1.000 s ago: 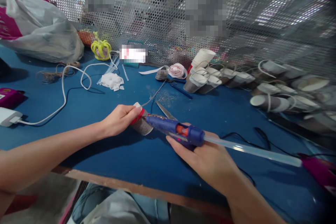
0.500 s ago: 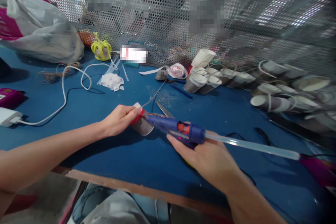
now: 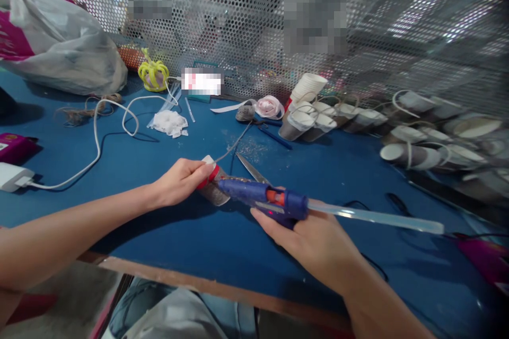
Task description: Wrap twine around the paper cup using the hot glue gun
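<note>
My left hand (image 3: 185, 180) is closed around a paper cup (image 3: 217, 196) that lies tilted, with a red band (image 3: 213, 174) and a grey-brown lower part. From the cup a grey cord (image 3: 238, 140) runs to a small ball of grey cord (image 3: 245, 112) on the table. A blue hot glue gun (image 3: 254, 194) is gripped in my right hand (image 3: 314, 238), its nozzle at the side of the cup. Whether the nozzle touches the cup I cannot tell. A long clear glue stick (image 3: 377, 216) sticks out of its back. Scissors (image 3: 252, 168) lie partly hidden behind the gun.
Cord-wrapped cups with handles (image 3: 306, 119) stand at the back right, and more lie (image 3: 433, 156) further right. Pink ribbon (image 3: 269, 107), blue pens (image 3: 274, 137), white scraps (image 3: 170, 124) and a white cable (image 3: 97, 137) lie behind my hands. A perforated metal screen (image 3: 238, 26) closes off the back.
My right hand has shifted the glue gun slightly left, and its nozzle has dropped a little along the cup. My left hand and the cup have hardly moved.
</note>
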`<state>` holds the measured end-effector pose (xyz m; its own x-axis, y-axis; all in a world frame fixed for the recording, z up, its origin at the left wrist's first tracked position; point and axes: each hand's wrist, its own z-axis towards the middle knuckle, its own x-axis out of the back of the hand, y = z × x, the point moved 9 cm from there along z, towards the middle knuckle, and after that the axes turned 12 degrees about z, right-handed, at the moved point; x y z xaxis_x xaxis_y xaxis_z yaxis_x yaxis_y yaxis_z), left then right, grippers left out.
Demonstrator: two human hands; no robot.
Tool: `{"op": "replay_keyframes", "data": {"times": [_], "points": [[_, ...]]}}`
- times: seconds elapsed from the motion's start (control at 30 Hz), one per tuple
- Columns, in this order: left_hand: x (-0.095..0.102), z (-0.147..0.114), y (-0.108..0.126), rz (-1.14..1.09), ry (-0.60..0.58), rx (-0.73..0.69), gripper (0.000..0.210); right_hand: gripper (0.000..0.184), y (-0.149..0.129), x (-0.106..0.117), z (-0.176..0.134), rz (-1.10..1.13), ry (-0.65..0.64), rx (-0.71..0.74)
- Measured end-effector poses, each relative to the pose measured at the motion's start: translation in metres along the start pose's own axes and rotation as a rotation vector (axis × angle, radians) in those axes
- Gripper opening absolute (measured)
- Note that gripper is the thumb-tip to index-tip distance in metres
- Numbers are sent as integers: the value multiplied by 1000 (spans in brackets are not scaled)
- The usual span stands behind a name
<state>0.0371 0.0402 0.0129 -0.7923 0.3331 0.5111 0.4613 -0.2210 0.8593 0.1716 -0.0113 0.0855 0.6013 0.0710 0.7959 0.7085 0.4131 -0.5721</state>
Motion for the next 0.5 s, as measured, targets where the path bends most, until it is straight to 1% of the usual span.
{"op": "replay_keyframes", "data": {"times": [0.1, 0.23, 0.4, 0.5], "points": [[2, 0, -2, 63, 18, -3, 45, 21, 11, 4, 0, -7, 17, -83], [0, -1, 0, 72, -15, -43, 44, 40, 29, 1, 0, 72, -17, -213], [-2, -1, 2, 40, -47, -63, 43, 39, 30, 2, 2, 175, -17, -237], [-1, -1, 2, 55, -38, -62, 43, 39, 34, -2, -2, 215, -45, -302]]}}
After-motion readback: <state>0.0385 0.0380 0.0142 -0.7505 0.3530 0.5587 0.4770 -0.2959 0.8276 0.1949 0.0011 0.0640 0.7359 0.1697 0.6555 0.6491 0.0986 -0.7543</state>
